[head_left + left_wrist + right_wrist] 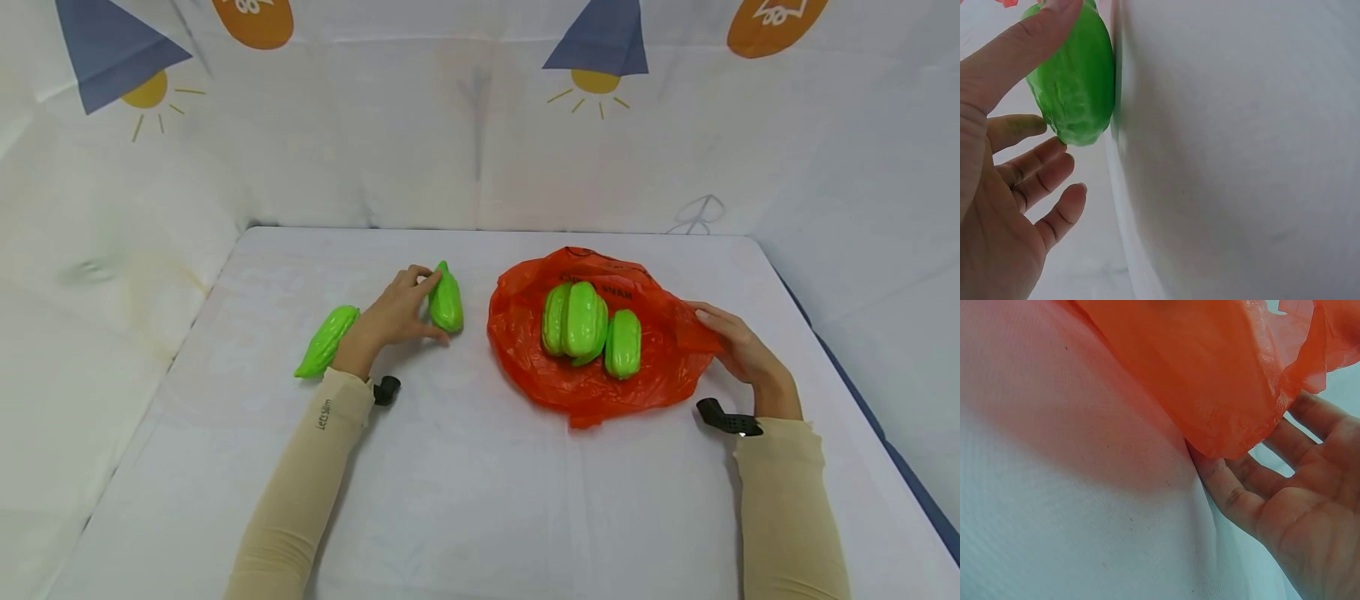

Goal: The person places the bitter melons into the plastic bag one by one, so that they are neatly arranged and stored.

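Note:
In the head view my left hand (402, 310) curls around a glossy green ribbed fruit (447, 300), fingers at its far left side and thumb near its lower end. In the left wrist view the thumb overlaps this green fruit (1079, 81), with fingertips right at its side. A second green fruit (327, 340) lies beside my left wrist. Several more green fruits (585, 321) lie in a spread red plastic bag (525, 367). My right hand (742, 346) touches the bag's right side with nearly straight fingers. In the right wrist view the bag (1197, 375) covers some fingertips.
A white cloth covers the table (480, 508). White fabric walls (360, 142) with printed lamp shapes stand behind it and at both sides. A black wrist camera (386, 390) sits at my left wrist, another black camera (723, 418) at my right.

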Motion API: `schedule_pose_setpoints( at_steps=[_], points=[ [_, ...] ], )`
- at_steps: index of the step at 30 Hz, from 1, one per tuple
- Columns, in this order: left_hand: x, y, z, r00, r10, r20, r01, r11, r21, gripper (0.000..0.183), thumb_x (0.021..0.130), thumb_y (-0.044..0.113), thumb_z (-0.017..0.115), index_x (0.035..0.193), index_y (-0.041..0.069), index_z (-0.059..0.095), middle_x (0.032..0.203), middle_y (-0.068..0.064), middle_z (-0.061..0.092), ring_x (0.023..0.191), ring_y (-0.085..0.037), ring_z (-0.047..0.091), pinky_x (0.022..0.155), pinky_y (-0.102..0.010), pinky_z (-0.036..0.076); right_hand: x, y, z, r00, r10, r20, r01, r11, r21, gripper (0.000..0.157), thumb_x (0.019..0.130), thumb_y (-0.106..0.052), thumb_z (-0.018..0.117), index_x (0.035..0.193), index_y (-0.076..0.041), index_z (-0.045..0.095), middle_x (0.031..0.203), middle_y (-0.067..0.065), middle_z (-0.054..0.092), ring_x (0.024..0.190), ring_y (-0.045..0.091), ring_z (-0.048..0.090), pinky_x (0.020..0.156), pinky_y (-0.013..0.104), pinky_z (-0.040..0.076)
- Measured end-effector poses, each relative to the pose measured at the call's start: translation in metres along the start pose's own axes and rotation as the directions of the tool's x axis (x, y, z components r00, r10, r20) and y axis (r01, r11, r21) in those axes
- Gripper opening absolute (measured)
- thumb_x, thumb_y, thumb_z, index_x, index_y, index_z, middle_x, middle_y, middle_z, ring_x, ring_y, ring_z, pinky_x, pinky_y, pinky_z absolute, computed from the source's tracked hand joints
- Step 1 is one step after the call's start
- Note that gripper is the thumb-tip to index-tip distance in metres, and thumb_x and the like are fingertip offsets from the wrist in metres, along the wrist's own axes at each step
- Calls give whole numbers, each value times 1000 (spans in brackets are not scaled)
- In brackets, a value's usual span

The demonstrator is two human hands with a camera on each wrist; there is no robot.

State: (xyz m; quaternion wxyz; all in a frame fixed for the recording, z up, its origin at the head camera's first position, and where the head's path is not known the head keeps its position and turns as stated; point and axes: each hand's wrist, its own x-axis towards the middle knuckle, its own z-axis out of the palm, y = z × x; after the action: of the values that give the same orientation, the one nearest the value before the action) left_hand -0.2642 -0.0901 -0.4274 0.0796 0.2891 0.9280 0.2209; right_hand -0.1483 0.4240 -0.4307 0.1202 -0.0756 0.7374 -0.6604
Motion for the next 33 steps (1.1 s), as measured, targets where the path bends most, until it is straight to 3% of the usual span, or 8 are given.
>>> schedule_pose_setpoints(
  at_steps=[4,10,20,27,33],
  points=[
    [1,-1,2,1000,-9,4,9,1000,-21,111,69,49,86,155,9,28,151,-13,30,135,-32,33,112,-49,36,0,0,0,1000,1,-3,-1,1000,-3,41,105,-17,31,139,-23,55,121,-11,66,96,7,65,82,21,57],
    [5,0,4,996,-48,80,57,992,-114,114,74,56,80,156,8,17,163,-13,16,149,-31,21,119,-49,27,0,1,-1,1000,-1,-1,1,1000,-6,42,105,-17,31,139,-22,54,121,-11,65,97,7,66,83,22,57],
    [5,-3,5,995,1,99,14,988,-152,121,69,46,87,157,9,13,164,-12,13,150,-29,20,121,-46,23,0,-2,1,1000,19,-6,-19,1000,-6,42,105,-19,31,141,-24,53,122,-12,65,96,6,65,81,22,57],
    [5,0,3,998,32,51,-23,988,-155,113,71,48,85,156,11,21,163,-10,20,149,-29,23,120,-48,25,0,-3,1,1000,19,-5,-19,1000,-8,41,105,-19,31,139,-25,54,121,-12,65,96,6,65,82,21,57],
    [5,10,-1,997,79,16,-74,974,-212,113,68,48,87,156,14,24,163,-5,21,148,-27,28,119,-48,27,0,-2,2,1000,19,-13,-19,1000,-19,41,105,-19,31,137,-24,55,120,-12,65,97,5,65,83,21,56]
  ],
)
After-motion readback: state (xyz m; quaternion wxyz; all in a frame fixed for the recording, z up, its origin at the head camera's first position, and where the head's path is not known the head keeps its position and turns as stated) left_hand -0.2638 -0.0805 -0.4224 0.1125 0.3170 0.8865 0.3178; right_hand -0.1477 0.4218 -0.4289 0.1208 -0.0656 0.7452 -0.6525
